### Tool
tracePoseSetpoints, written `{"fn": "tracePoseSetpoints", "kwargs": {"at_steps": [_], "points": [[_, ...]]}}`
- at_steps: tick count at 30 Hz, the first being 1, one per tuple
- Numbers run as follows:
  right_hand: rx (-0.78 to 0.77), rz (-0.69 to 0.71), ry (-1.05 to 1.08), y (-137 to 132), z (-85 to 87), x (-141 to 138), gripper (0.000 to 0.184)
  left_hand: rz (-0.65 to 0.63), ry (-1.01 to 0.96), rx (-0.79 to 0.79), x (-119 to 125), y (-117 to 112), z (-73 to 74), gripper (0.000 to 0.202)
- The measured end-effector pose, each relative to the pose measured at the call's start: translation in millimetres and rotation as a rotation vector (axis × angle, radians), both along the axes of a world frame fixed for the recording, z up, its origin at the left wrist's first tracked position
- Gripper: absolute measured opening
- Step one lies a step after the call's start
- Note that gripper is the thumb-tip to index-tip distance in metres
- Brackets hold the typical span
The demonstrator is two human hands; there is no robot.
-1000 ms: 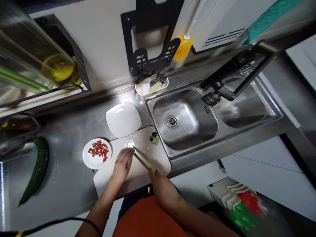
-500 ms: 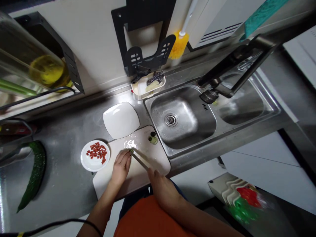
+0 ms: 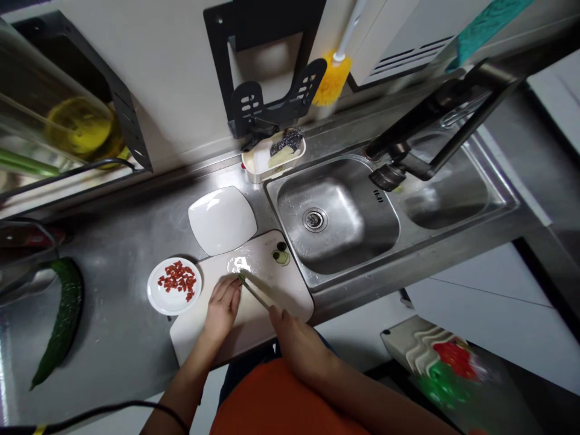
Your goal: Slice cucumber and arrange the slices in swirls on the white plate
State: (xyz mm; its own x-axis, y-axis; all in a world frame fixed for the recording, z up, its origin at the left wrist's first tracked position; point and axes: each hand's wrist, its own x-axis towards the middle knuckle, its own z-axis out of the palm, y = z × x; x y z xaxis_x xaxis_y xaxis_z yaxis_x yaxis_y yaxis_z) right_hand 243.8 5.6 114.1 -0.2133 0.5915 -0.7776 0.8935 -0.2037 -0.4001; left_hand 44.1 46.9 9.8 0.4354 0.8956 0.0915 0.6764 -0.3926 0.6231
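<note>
Your left fingers (image 3: 234, 286) are pressed together and curled. Their tips bear on a small greenish piece (image 3: 241, 278), which lies on the cutting board (image 3: 199, 332) just beside the knife (image 3: 257, 293). It is too small to tell whether you pinch it or only pin it.

The blade tip meets that piece right at your fingertips, and the blade slants back toward your right hand (image 3: 292, 339), whose fingers are wrapped around the handle. Your left hand (image 3: 222, 307) lies knuckles up with the forearm angled in from the lower left. Your right wrist sits low at the board's near edge.

Just beyond the fingertips is a white chopped heap (image 3: 238, 264) on the board. Left of the board, a small round plate (image 3: 156, 297) holds red bits (image 3: 178, 280). A square white plate (image 3: 222, 219) lies behind it, and the sink (image 3: 353, 241) is to the right.
</note>
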Motion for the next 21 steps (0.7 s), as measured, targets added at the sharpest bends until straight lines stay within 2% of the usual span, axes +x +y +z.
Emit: {"fn": "tracePoseSetpoints", "kwargs": {"at_steps": [9, 15, 21], "points": [[0.018, 0.041, -0.032, 4.5, -8.8, -6.9, 0.04, 0.005, 0.008, 0.017, -1.0, 0.4, -2.6, 0.026], [0.084, 0.042, -0.113, 5.3, -26.1, -17.7, 0.035, 0.0, 0.01, 0.013, -0.6, 0.1, -3.7, 0.027], [0.191, 0.069, -0.101, -2.0, -46.6, -21.9, 0.031, 0.007, 0.017, 0.014, -1.2, -0.8, -3.7, 0.025]]}}
